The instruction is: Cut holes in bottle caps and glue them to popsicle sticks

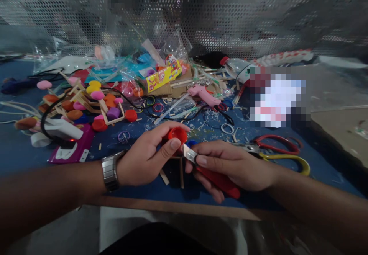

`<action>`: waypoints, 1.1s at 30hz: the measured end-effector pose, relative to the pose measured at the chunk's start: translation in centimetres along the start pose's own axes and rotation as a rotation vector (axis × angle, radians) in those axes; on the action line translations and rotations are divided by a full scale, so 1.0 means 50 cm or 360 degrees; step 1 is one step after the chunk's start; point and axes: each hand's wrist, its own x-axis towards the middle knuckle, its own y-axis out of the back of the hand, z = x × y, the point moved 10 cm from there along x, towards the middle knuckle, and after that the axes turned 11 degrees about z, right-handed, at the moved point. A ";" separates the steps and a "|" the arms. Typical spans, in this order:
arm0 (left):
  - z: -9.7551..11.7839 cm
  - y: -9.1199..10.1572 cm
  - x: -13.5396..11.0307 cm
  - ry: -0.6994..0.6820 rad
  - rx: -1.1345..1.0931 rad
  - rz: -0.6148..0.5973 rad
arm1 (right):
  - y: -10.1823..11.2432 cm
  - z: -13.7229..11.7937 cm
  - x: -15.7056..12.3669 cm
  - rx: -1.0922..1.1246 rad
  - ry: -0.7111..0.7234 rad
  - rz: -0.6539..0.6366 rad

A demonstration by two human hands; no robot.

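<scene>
The left hand [143, 159] is closed around a small red bottle cap [177, 134], thumb pressed on its rim, holding it just above the blue table [17, 151] near its front edge. The right hand [232, 167] is wrapped tight around a red-handled utility knife [212, 174], whose short metal blade points at the cap and sits right beside the left thumb. The risk here looks plain: the cap is round, smooth, hard plastic, so the blade could skid off it and into the thumb, or the cap could pop out of the grip under pressure. The knife handle looks slick and glossy too. Behind the hands lie thin wooden sticks, more coloured caps [99, 125], a pink glue gun [202, 94], rubber bands and red-and-yellow scissors [281, 151] among crinkled clear plastic.
</scene>
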 end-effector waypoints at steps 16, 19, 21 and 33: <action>0.004 -0.029 -0.021 -0.0133 0.0044 -0.0110 | -0.022 0.001 -0.008 -0.0191 -0.0023 -0.0012; 0.009 -0.032 -0.023 -0.0187 0.0104 -0.0133 | -0.020 0.001 -0.010 -0.0251 -0.0008 0.0005; 0.012 -0.035 -0.024 -0.0210 0.0124 -0.0152 | -0.020 0.002 -0.010 -0.0273 -0.0002 0.0004; 0.023 -0.037 -0.025 -0.0259 0.0211 -0.0176 | -0.023 -0.009 -0.011 -0.0416 0.0083 0.0026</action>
